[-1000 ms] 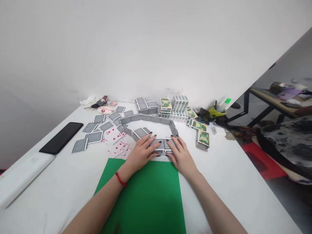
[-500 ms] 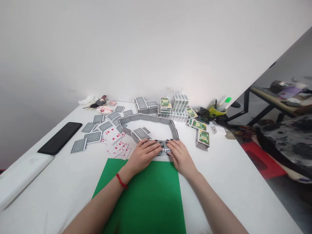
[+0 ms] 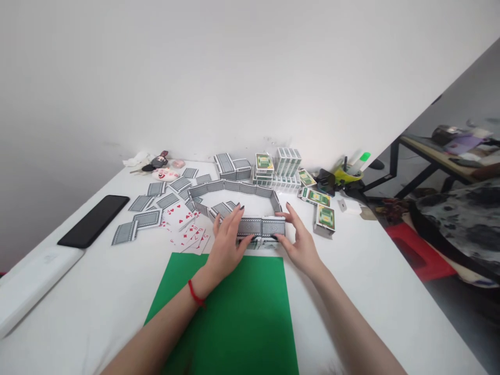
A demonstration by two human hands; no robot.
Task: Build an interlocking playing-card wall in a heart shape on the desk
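Observation:
A ring-shaped wall of joined playing cards (image 3: 230,185) with grey patterned backs stands on the white table. At its near side, two card panels (image 3: 261,227) stand upright between my hands. My left hand (image 3: 225,242) grips the left end of these panels, thumb in front and fingers behind. Around the right end my right hand (image 3: 301,245) does the same, its index finger raised at the corner. More card pieces (image 3: 250,244) lie low in front of the panels, partly hidden by the thumbs. Inside the ring lies a loose grey-backed card piece (image 3: 222,209).
Grey card pieces (image 3: 147,219) and red-suited playing cards (image 3: 177,213) lie at left, beside a phone (image 3: 94,221) and a white slab (image 3: 37,284). Card boxes (image 3: 288,162) are stacked behind; others (image 3: 325,219) lie right. A green sheet (image 3: 242,312) covers the near table.
My hands, flat over the near cards before, have lifted and spread outward. The two near panels have come upright into view between thumbs and fingers.

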